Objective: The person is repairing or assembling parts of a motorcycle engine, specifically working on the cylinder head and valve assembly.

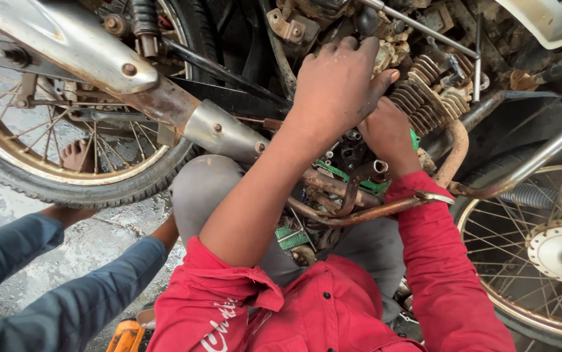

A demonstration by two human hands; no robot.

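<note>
A dirty motorcycle engine with rusty cooling fins [427, 91] fills the upper middle of the view. My left hand [336, 85] reaches over it, fingers curled down around a pale part at the top of the engine [385, 57]. My right hand [390, 135] sits just below and to the right, pressed against the engine beside a green piece [414, 139]. Its fingers are hidden behind my left hand and the engine. Both of my arms come up from a red shirt, and the left sleeve is pushed up.
A chrome exhaust pipe [98, 58] crosses the rear spoked wheel [52, 163] at left. A rusty bent frame tube [359, 212] runs under my wrists. The front wheel [535, 254] is at right. Another person's blue-sleeved arms [65, 287] reach in at lower left over wet concrete.
</note>
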